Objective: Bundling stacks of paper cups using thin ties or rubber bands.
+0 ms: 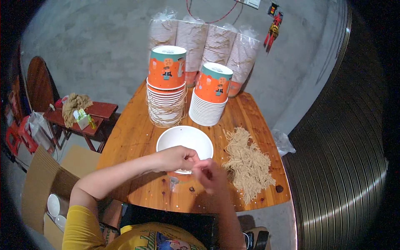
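Both hands meet over the near rim of a white-lined paper tub (184,139), which stands mouth up at the middle of the table. My left hand (179,158) has its fingers pinched together, and whatever lies between them is too small to make out. Close beside it, my right hand (208,175) is curled and somewhat blurred, its fingertips near the left ones. To the right lies a loose heap of beige strings (246,162). Behind the tub rises a stack of nested orange and green tubs (166,68), with beige strings hanging round its lower rims.
A second tub stack (213,85) stands to its right. Several plastic-wrapped stacks (191,39) lean by the grey wall. Left of the wooden table (125,137) are a red bench (100,110) and an open cardboard box (37,187). A ribbed shutter (341,175) curves along the right.
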Demonstrator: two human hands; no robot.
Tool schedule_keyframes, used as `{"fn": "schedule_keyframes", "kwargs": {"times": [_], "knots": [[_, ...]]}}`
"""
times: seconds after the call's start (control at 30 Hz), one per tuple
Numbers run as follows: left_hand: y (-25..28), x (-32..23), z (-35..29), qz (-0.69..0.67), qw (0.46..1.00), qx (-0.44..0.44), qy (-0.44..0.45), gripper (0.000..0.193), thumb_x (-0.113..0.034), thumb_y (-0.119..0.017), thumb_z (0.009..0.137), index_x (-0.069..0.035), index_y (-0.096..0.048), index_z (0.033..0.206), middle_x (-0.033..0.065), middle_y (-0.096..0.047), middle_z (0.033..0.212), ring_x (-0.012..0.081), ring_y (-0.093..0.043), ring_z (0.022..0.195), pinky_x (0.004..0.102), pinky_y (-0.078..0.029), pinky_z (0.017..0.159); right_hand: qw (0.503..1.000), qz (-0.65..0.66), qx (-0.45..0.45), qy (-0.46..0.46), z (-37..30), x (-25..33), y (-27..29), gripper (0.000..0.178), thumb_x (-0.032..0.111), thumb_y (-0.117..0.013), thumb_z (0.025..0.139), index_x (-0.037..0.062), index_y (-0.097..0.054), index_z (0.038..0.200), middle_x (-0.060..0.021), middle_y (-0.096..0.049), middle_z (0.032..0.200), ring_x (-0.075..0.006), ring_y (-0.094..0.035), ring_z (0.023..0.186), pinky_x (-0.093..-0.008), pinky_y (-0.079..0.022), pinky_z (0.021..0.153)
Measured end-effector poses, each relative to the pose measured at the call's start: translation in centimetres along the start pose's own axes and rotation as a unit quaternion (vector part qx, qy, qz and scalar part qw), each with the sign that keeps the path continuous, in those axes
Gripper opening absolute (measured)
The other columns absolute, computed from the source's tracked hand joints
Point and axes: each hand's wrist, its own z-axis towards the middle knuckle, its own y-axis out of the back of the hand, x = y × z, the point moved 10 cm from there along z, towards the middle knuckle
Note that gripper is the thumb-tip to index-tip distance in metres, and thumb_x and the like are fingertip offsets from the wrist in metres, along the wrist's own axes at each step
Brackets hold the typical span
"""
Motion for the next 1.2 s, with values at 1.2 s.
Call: {"fn": "schedule_keyframes", "kwargs": {"times": [1.2], "knots": [[-1.0,1.0,1.6,-0.146,0.987,0.033,0.052,0.011,-0.01,-0.06,0.085,-0.004,-0.06,0.095,-0.0034,-0.058,0.079,0.0029,-0.05,0.068,0.0178,-0.041,0.059,0.975,-0.108,-0.193,-0.009,-3.2,-1.7,0.3,0.015,0.003,-0.071,0.077,0.0041,-0.057,0.08,-0.0013,-0.047,0.067,-0.0108,-0.046,0.058,-0.0241,-0.036,0.052]]}}
